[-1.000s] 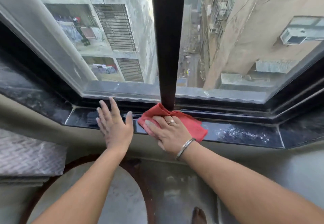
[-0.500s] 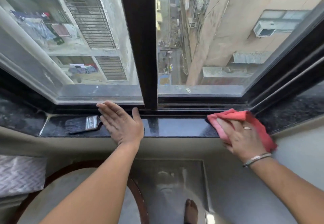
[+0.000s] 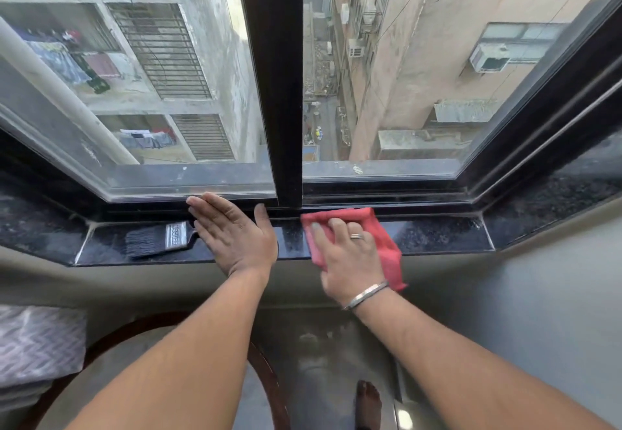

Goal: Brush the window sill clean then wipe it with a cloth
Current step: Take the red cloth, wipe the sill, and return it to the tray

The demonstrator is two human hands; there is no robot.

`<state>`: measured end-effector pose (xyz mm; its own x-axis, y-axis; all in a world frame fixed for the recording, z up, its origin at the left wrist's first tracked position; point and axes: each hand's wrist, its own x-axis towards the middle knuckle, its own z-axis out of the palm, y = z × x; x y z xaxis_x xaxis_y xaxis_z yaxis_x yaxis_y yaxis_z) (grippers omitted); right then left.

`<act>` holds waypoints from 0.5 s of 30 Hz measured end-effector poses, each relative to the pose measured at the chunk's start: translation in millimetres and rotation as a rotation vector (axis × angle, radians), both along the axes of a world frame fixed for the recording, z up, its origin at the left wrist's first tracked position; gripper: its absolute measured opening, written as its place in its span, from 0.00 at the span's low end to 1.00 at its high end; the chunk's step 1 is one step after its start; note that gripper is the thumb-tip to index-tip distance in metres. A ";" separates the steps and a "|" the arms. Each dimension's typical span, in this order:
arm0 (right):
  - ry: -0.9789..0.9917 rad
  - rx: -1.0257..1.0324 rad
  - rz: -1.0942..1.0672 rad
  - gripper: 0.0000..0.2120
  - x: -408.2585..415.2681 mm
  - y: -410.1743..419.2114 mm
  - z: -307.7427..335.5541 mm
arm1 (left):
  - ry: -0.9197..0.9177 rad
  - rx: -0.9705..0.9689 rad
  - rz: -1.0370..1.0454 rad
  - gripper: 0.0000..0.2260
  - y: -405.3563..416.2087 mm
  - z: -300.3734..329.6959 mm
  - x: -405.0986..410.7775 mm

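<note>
A black polished stone window sill (image 3: 437, 236) runs below the closed window. My right hand (image 3: 346, 254) presses flat on a red cloth (image 3: 387, 247) lying on the sill just right of the black centre frame post (image 3: 276, 93). My left hand (image 3: 232, 232) rests flat and open on the sill left of the post, holding nothing. A paint brush (image 3: 158, 237) with dark bristles and a metal ferrule lies on the sill just left of my left hand, its handle hidden under my fingers.
The sill bends into angled side pieces at the left (image 3: 37, 227) and right (image 3: 555, 200). Below me are a round table with a dark wooden rim (image 3: 266, 372), a patterned fabric (image 3: 37, 342) at the left, and my bare foot (image 3: 368, 402) on the floor.
My right hand has slid the red cloth left along the sill, from the right end back toward the centre post. My left hand has stayed flat beside the brush.
</note>
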<state>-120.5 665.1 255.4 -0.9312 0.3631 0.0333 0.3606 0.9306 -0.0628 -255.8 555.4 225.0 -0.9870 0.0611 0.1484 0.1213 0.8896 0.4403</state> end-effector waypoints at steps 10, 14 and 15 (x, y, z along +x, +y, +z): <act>-0.009 0.152 -0.312 0.41 83.7 92.8 -12.1 | 0.040 -0.002 -0.009 0.39 0.4 -5.2 -2.3; -0.178 0.158 -0.484 0.44 111.4 129.9 -4.9 | 0.055 0.014 -0.005 0.39 0.9 -5.9 -3.4; -0.217 0.158 -0.475 0.44 110.9 131.8 -4.3 | 0.059 0.016 -0.006 0.39 1.1 -6.3 -3.4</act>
<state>-9.6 796.9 251.2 -0.6570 0.7520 -0.0532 0.7330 0.6538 0.1879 -259.2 556.5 218.7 -0.9761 0.0639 0.2076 0.1526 0.8819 0.4460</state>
